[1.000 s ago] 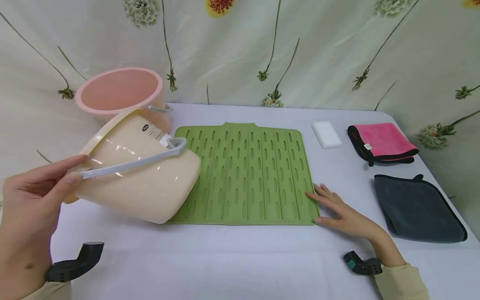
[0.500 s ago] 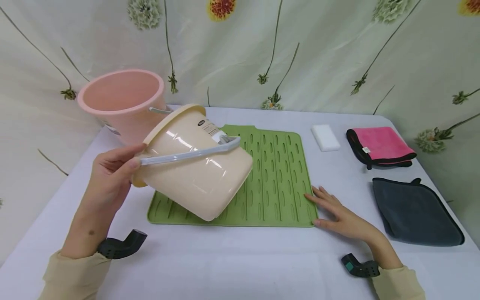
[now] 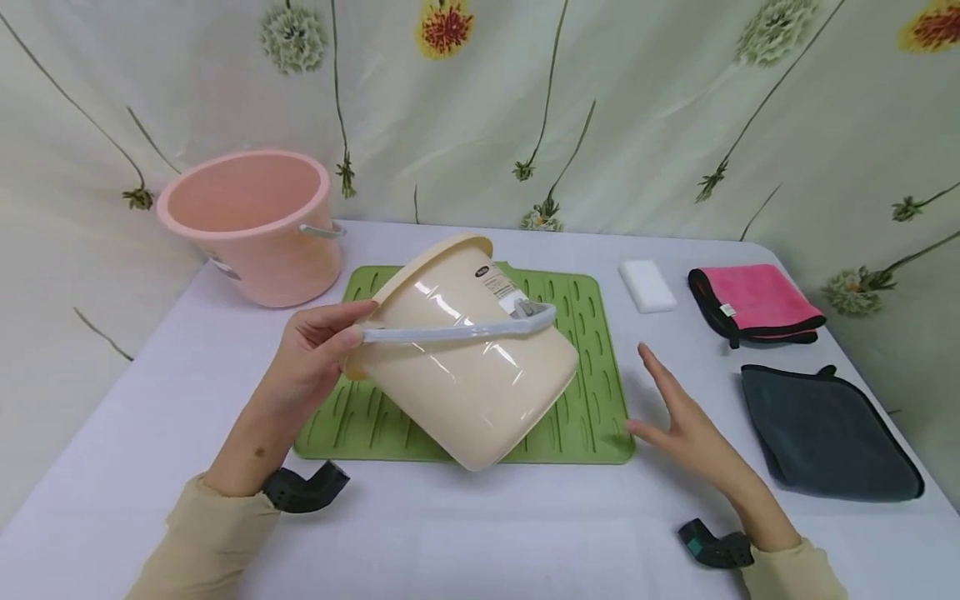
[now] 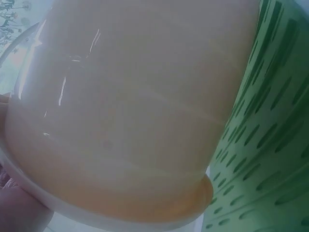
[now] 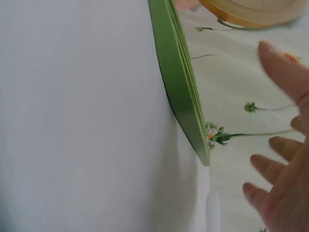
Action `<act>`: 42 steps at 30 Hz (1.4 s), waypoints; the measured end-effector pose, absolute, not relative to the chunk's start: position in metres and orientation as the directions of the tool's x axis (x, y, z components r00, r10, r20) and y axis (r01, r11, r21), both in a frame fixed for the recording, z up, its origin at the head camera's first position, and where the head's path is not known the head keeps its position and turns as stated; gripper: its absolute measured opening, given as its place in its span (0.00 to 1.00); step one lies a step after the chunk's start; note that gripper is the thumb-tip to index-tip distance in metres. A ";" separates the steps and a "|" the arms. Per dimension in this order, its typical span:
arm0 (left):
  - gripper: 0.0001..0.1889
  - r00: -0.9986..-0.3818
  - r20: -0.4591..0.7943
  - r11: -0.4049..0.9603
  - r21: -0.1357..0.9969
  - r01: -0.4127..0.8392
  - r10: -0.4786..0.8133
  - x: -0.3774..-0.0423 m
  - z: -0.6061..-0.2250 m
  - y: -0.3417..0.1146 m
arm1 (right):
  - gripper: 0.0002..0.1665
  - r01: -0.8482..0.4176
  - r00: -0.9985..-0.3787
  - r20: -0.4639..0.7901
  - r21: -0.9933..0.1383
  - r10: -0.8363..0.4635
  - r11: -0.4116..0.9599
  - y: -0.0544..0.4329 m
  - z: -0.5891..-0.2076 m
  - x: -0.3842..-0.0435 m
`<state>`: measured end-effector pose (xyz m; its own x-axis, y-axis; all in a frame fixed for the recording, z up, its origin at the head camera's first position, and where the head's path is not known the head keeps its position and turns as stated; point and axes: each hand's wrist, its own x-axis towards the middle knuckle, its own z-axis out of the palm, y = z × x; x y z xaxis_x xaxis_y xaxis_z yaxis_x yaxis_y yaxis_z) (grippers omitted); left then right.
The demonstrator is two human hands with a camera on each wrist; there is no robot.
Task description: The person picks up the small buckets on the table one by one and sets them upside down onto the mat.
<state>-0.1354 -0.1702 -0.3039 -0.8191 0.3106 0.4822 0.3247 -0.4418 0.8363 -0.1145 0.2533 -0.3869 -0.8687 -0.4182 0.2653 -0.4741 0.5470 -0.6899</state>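
Cream plastic bucket [image 3: 457,392] hangs tilted above a green mat [image 3: 596,400] on a white-covered table [image 3: 525,542] — its rim [image 3: 431,257] and handle [image 3: 457,332] pinched between the left hand's [image 3: 318,342] thumb and fingers. Well apart from them, the right hand [image 3: 678,421] spreads, fingers extended, just beside the mat's right edge — close to its near corner.

Nothing can be read: the label [image 3: 504,290] on the cream bucket [image 3: 465,383] and the sticker [image 3: 224,267] on the pink bucket [image 3: 288,271] are too small.
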 end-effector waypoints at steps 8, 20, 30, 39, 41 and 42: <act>0.12 -0.796 0.489 -0.479 0.828 0.293 0.358 -0.135 -0.306 -0.162 | 0.71 -0.698 -0.695 0.510 -0.647 -0.507 0.307 0.208 -0.363 -0.134; 0.12 -0.800 0.484 -0.593 0.778 0.209 0.353 -0.139 -0.312 -0.164 | 0.58 -0.874 -0.467 0.721 -0.463 -0.512 0.145 0.176 -0.344 -0.131; 0.11 -0.840 0.436 -0.618 0.769 0.160 0.324 -0.144 -0.321 -0.162 | 0.39 -0.874 -0.465 0.772 -0.480 -0.433 0.083 0.163 -0.336 -0.110; 0.11 -0.885 0.382 -0.604 0.782 0.154 0.268 -0.145 -0.320 -0.154 | 0.30 -0.879 -0.457 0.812 -0.474 -0.364 0.046 0.157 -0.329 -0.104; 0.13 -0.884 0.401 -0.595 0.781 0.192 0.240 -0.146 -0.318 -0.150 | 0.30 -0.866 -0.475 0.806 -0.500 -0.354 0.025 0.157 -0.329 -0.104; 0.13 -0.881 0.417 -0.582 0.782 0.223 0.223 -0.146 -0.317 -0.148 | 0.30 -0.855 -0.489 0.800 -0.518 -0.348 0.011 0.157 -0.330 -0.105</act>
